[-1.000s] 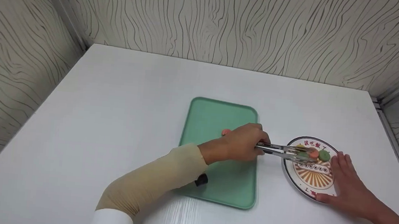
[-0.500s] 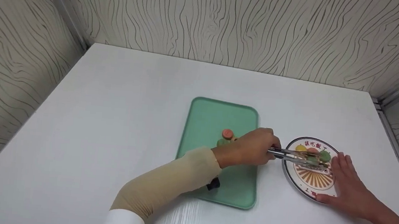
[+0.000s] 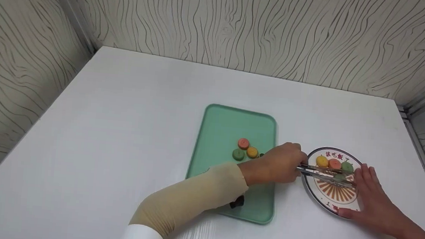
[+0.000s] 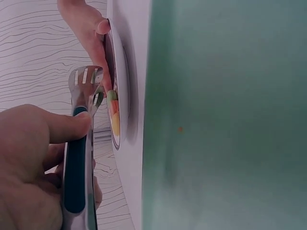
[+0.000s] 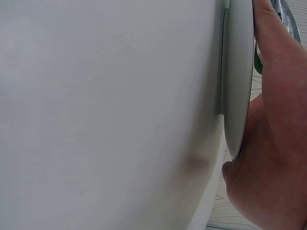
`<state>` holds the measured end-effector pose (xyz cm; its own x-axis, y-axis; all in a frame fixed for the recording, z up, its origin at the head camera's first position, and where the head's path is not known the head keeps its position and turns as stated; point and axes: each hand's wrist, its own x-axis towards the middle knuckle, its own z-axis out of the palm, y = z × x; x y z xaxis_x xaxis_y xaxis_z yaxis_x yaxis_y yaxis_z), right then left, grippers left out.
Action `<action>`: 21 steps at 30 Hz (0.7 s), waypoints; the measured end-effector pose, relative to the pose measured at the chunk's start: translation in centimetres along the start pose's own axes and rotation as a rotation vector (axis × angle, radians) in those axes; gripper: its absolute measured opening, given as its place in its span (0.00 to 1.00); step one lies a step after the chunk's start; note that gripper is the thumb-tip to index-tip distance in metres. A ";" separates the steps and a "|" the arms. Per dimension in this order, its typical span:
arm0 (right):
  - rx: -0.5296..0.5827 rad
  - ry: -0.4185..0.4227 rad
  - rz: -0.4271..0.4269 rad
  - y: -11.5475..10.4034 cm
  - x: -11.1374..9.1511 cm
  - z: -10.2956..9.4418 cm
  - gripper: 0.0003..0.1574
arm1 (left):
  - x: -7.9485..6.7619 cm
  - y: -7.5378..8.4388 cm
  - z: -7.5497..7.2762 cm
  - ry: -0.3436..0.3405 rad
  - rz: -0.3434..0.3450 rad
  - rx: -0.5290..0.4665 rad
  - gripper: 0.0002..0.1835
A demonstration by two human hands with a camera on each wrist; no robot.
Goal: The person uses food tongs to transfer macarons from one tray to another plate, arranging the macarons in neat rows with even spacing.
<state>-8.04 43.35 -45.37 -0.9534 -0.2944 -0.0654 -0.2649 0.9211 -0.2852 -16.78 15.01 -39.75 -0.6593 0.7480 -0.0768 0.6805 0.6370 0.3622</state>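
Head view: my left hand [image 3: 283, 162] grips a pair of metal tongs [image 3: 324, 178] at the near edge of a patterned plate [image 3: 315, 194], and their arms reach across it with a narrow gap between them. Just at that gap sits a lower green piece [image 3: 339, 177]; I cannot tell whether the tongs are clasping it. Above it on the plate a yellow piece [image 3: 322, 161], a pink piece [image 3: 334, 163] and an upper green piece [image 3: 347, 167] form a row. My right hand [image 3: 372, 203] rests on the plate's right rim, fingers straight, thumb spread apart. Beneath my left forearm lies a green tray [image 3: 223, 124], bearing more round pieces, pink, yellow and green, one partly hidden by my hand.

Left wrist view: my thumb presses the tongs' dark teal handle, and their slotted tips stand apart, near the plate.

Right wrist view: my right hand touches the plate's rim, seen edge-on above the white tabletop [image 5: 96, 96].
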 end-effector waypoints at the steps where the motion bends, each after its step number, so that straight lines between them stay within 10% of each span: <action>1: 0.000 0.002 0.001 0.0 0.0 0.0 0.76 | 0.1 0.1 0.1 0.004 0.003 0.007 0.12; 21: 0.016 -0.014 0.015 0.0 0.0 -0.1 0.76 | 1.6 0.7 1.9 -0.029 -0.086 -0.009 0.12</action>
<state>-8.04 43.37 -45.30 -0.9551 -0.2843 -0.0831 -0.2482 0.9213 -0.2992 -16.71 17.00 -41.36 -0.7057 0.6956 -0.1345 0.6187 0.6975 0.3614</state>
